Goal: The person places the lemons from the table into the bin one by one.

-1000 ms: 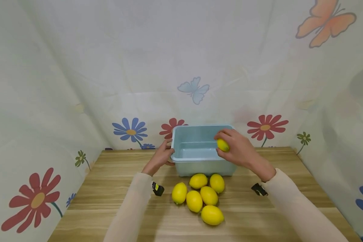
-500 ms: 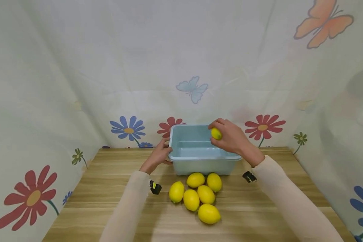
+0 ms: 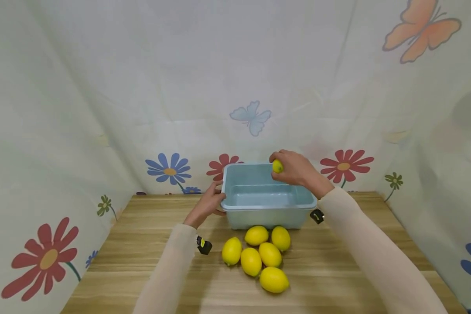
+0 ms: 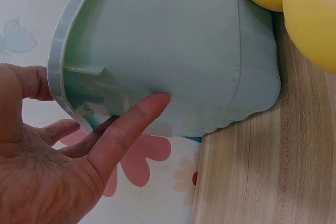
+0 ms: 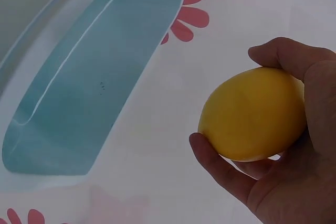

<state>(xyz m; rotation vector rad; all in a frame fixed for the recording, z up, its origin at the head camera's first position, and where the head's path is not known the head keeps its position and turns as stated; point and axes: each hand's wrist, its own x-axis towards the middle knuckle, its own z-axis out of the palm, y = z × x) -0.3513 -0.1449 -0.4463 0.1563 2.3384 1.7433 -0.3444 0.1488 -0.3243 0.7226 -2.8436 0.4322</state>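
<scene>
In the head view my right hand holds a yellow lemon above the right back part of a light blue plastic basin. The right wrist view shows this lemon between thumb and fingers, apart from the basin wall. My left hand grips the basin's left side at the rim. In the left wrist view its thumb lies at the rim, and a fingertip touches the outer wall below. No lemon shows on the visible part of the basin floor.
Several lemons lie in a cluster on the wooden table in front of the basin. A white curtain with printed flowers and butterflies stands behind and at both sides. Each wrist carries a small black device.
My right hand has moved left and up with the lemon, from near the basin's right end to above its back right part. The left hand keeps its hold on the basin.
</scene>
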